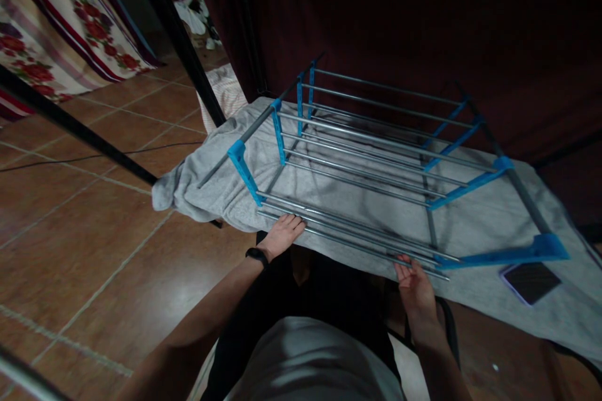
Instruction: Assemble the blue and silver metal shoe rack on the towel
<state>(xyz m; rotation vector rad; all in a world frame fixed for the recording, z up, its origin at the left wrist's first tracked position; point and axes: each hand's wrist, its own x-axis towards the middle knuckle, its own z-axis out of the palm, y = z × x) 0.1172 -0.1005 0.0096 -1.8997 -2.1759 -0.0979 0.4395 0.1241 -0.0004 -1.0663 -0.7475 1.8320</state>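
A partly assembled rack (357,163) of thin metal rods and blue plastic connectors lies across a grey cloth. Several loose-looking metal rods (357,237) run along its near side, close to the cloth's front edge. My left hand (283,235), with a dark band on the wrist, has its fingers closed over the nearest rod towards its left end. Farther right, my right hand (414,282) grips the same rod from below, its fingertips curled over it. A blue end connector (548,247) sits at the rack's near right corner.
The grey cloth (221,182) covers a narrow raised surface. A phone (530,282) lies on it beside the near right connector. Dark metal posts (188,37) stand at left, with tiled floor (94,219) beyond. A floral curtain (79,19) hangs at upper left.
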